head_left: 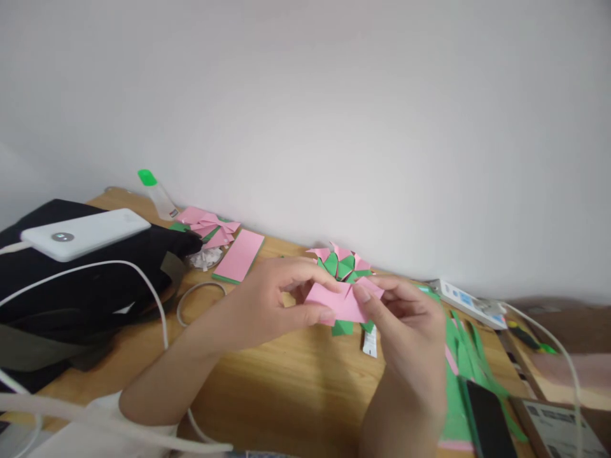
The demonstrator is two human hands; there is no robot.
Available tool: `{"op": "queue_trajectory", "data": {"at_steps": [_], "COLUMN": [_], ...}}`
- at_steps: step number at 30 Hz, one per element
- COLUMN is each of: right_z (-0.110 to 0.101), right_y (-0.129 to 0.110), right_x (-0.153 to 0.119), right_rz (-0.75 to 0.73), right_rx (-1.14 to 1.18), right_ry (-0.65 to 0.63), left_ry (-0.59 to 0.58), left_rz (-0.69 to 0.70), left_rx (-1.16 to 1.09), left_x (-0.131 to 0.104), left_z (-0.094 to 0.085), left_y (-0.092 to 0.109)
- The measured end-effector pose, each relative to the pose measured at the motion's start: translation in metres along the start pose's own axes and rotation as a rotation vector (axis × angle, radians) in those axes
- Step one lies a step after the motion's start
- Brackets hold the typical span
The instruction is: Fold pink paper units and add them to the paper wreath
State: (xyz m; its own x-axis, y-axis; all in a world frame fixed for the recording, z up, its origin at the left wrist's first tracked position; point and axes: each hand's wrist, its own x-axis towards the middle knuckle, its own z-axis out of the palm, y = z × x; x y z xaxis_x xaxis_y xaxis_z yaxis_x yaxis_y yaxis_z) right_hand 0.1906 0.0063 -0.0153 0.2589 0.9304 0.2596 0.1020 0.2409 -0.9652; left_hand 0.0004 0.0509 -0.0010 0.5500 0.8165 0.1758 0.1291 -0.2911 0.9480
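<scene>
A piece of pink paper (346, 304) with folds in it is held up over the table between my two hands. My left hand (281, 296) pinches its left end between thumb and fingers. At the right end, my right hand (403, 318) grips it, thumb on the near face. Just behind the paper lie folded pink and green paper pieces (344, 264), partly hidden by my hands. Green paper bits (342, 327) show below the held paper, beside a small white packet or tube (369, 342).
At left, a white power bank (86, 234) with a cable rests on dark cloth (119, 280). Near the wall are a green-capped glue bottle (157, 194), pink folded papers (207, 224) and a stack of pink strips (239, 254). At right are a power strip (470, 304) and a phone (489, 420).
</scene>
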Motion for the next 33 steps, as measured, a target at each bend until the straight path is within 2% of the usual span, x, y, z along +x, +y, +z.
{"op": "queue_trajectory", "data": {"at_steps": [3,7,13,16,19,24,28,33], "right_z": [0.001,0.0,-0.002,-0.001,0.001,0.001,-0.001,-0.005], "right_y": [-0.001,-0.004,-0.009,-0.011,-0.01,-0.01,-0.011,-0.012], "right_x": [0.001,0.002,-0.002,-0.005,-0.006,-0.007,-0.009,-0.005], "right_rz": [0.028,0.127,0.192,0.15,0.12,0.11,0.119,0.137], "right_rx": [0.058,0.129,0.106,0.065,0.037,0.031,0.035,0.083], "right_ry": [0.016,-0.069,-0.281,-0.258,-0.225,-0.206,-0.195,-0.255], "left_ry": [-0.001,0.034,0.192,0.12,0.05,0.066,0.07,0.031], "left_rz": [0.054,0.125,0.031,-0.034,-0.06,-0.111,-0.1,-0.107], "left_rx": [-0.051,-0.117,-0.315,-0.403,-0.368,-0.254,-0.224,-0.21], "left_x": [0.0,0.0,0.004,0.006,0.006,0.005,0.005,0.005], "left_z": [0.0,0.001,0.005,0.006,0.007,0.01,0.009,0.006], "left_y": [-0.005,-0.009,-0.005,-0.003,-0.002,-0.003,-0.002,0.001]}}
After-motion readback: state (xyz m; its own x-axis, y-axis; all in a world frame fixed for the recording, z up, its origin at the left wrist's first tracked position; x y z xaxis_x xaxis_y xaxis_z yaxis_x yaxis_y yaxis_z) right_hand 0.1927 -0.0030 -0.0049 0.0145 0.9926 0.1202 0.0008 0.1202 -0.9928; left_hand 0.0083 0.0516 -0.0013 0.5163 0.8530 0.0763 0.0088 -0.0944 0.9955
